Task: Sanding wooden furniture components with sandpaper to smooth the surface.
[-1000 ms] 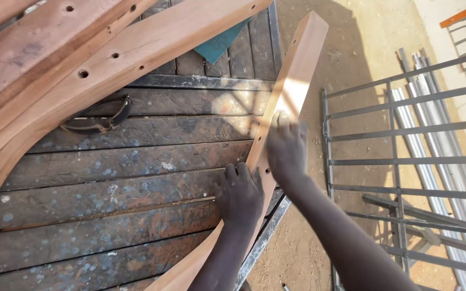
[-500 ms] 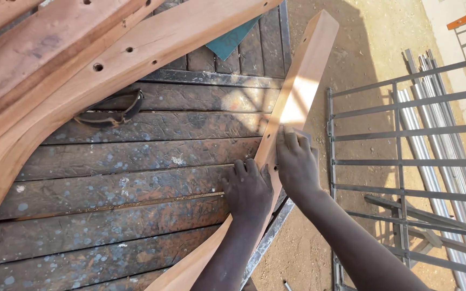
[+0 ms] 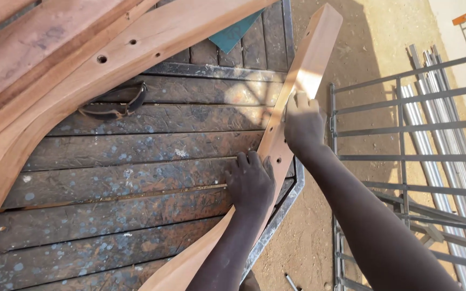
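Curved wooden piece (image 3: 303, 81) lies along the plank tabletop's (image 3: 136, 156) right edge, overhanging the sandy ground. Your left hand (image 3: 250, 182) presses flat on it, grip released; your right hand (image 3: 303, 124) clenches its side. Lean unevenly and it could slide off onto the metal grille (image 3: 405, 156).

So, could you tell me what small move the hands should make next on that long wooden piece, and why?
Probably slide the right hand a little further up the wooden piece. Both hands rest on its lower half, the left hand near the table edge, and the sunlit upper stretch beyond the right hand is untouched.
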